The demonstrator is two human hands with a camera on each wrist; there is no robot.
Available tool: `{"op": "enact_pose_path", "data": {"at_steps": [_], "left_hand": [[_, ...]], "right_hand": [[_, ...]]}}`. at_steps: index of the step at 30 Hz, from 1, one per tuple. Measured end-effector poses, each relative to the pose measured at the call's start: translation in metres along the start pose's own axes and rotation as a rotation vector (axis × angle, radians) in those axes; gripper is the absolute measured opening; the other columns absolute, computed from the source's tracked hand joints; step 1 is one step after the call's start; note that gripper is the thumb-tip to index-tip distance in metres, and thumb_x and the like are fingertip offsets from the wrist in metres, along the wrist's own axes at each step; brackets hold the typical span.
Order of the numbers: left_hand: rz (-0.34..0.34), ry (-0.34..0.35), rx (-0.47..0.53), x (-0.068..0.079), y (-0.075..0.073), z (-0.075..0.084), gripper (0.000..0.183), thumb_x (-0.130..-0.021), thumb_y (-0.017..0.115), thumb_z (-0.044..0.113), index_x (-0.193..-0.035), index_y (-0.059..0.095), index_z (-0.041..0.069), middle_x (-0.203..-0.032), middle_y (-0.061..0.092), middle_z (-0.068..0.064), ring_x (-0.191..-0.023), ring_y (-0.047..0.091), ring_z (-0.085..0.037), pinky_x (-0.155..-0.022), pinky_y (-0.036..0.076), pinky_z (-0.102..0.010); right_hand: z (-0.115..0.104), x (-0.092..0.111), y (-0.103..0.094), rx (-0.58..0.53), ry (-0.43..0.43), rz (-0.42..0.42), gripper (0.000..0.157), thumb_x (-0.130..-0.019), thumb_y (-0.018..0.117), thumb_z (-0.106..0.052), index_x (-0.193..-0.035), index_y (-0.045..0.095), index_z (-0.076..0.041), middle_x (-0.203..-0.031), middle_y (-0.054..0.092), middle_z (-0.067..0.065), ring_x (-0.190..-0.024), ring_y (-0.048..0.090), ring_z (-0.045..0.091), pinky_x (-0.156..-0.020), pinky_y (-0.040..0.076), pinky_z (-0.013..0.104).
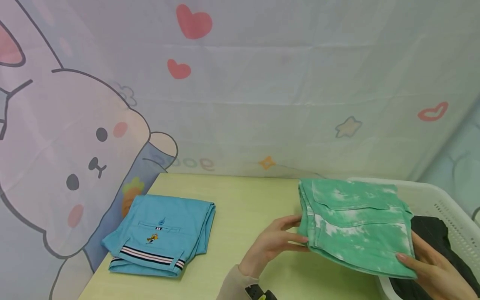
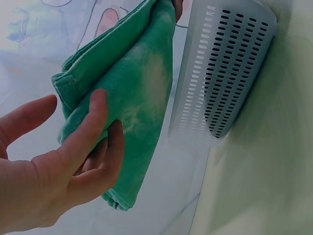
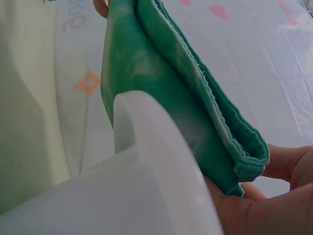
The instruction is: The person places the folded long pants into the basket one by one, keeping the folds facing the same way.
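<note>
A folded pair of green tie-dyed pants [image 1: 356, 225] hangs between my hands, partly over the white basket. At its right corner my right hand [image 1: 436, 260] grips it, thumb on top and fingers underneath; the right wrist view shows the folded hem [image 3: 249, 159] at that hand. My left hand [image 1: 271, 241] is at the left edge. The left wrist view has its fingers [image 2: 93, 117] against the cloth and the thumb held away from it. Farther left, folded light blue pants [image 1: 165, 233] with a striped waistband lie on the table.
The white basket [image 1: 438, 191] with slotted walls stands at the right, with dark cloth [image 1: 431, 233] inside. The pale yellow table [image 1: 240, 200] reaches back to a hanging curtain [image 1: 262, 104] printed with a rabbit and hearts.
</note>
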State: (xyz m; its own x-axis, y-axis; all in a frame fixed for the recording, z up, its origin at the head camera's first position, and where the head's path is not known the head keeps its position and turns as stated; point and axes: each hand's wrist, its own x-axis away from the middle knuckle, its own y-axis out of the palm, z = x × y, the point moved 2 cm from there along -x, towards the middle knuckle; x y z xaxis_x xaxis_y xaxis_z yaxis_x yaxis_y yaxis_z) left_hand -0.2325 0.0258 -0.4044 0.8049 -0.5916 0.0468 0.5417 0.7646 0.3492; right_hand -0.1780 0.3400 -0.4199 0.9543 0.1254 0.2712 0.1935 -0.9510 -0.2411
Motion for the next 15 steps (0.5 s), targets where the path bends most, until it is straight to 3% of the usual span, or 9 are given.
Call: {"op": "enact_pose_path", "data": {"at_steps": [3, 6, 8, 11, 13, 15], "left_hand": [[-0.007, 0.0, 0.032, 0.0, 0.002, 0.0, 0.052, -0.078, 0.053, -0.015, -0.127, 0.044, -0.002, -0.119, 0.048, -0.011, -0.082, 0.059, -0.016, -0.08, 0.051, -0.046], [-0.018, 0.008, 0.039, -0.001, 0.005, -0.002, 0.051, -0.078, 0.053, -0.015, -0.127, 0.044, -0.002, -0.118, 0.048, -0.01, -0.079, 0.059, -0.015, -0.08, 0.051, -0.045], [-0.025, 0.016, 0.037, -0.002, 0.008, -0.005, 0.051, -0.078, 0.054, -0.014, -0.126, 0.045, -0.001, -0.118, 0.048, -0.009, -0.077, 0.06, -0.014, -0.08, 0.051, -0.045], [-0.033, 0.025, 0.024, -0.003, 0.012, -0.009, 0.051, -0.078, 0.057, -0.012, -0.126, 0.045, 0.002, -0.119, 0.046, -0.009, -0.075, 0.061, -0.013, -0.079, 0.052, -0.041], [-0.026, 0.024, 0.018, -0.004, 0.014, -0.012, 0.054, -0.077, 0.059, -0.011, -0.127, 0.044, 0.004, -0.12, 0.044, -0.009, -0.075, 0.062, -0.014, -0.078, 0.053, -0.038], [-0.018, 0.019, 0.012, -0.005, 0.017, -0.014, 0.057, -0.076, 0.061, -0.011, -0.128, 0.043, 0.005, -0.121, 0.043, -0.009, -0.075, 0.063, -0.014, -0.076, 0.053, -0.034]], "right_hand": [[0.002, 0.001, -0.002, 0.0, 0.013, 0.01, 0.085, -0.094, 0.045, -0.026, -0.136, -0.028, -0.022, -0.132, 0.025, 0.001, -0.092, 0.057, -0.001, -0.079, 0.051, 0.035], [0.003, 0.002, -0.003, 0.011, 0.031, 0.02, 0.087, -0.093, 0.046, -0.028, -0.134, -0.03, -0.021, -0.139, 0.013, 0.017, -0.091, 0.056, -0.003, -0.08, 0.051, 0.035], [0.004, 0.003, -0.005, 0.014, 0.043, 0.026, 0.089, -0.092, 0.047, -0.028, -0.134, -0.031, -0.02, -0.138, 0.017, 0.018, -0.091, 0.056, -0.004, -0.081, 0.051, 0.035], [0.007, 0.005, -0.009, -0.004, 0.056, 0.019, 0.09, -0.092, 0.048, -0.028, -0.134, -0.031, -0.021, -0.124, 0.036, -0.006, -0.091, 0.057, -0.002, -0.082, 0.05, 0.037], [0.009, 0.007, -0.01, -0.018, 0.057, 0.01, 0.09, -0.092, 0.048, -0.026, -0.134, -0.031, -0.022, -0.112, 0.035, -0.021, -0.092, 0.057, -0.002, -0.082, 0.05, 0.037], [0.011, 0.008, -0.012, -0.03, 0.05, -0.001, 0.089, -0.093, 0.047, -0.025, -0.134, -0.031, -0.022, -0.109, 0.033, -0.026, -0.092, 0.057, -0.002, -0.083, 0.05, 0.037]]}}
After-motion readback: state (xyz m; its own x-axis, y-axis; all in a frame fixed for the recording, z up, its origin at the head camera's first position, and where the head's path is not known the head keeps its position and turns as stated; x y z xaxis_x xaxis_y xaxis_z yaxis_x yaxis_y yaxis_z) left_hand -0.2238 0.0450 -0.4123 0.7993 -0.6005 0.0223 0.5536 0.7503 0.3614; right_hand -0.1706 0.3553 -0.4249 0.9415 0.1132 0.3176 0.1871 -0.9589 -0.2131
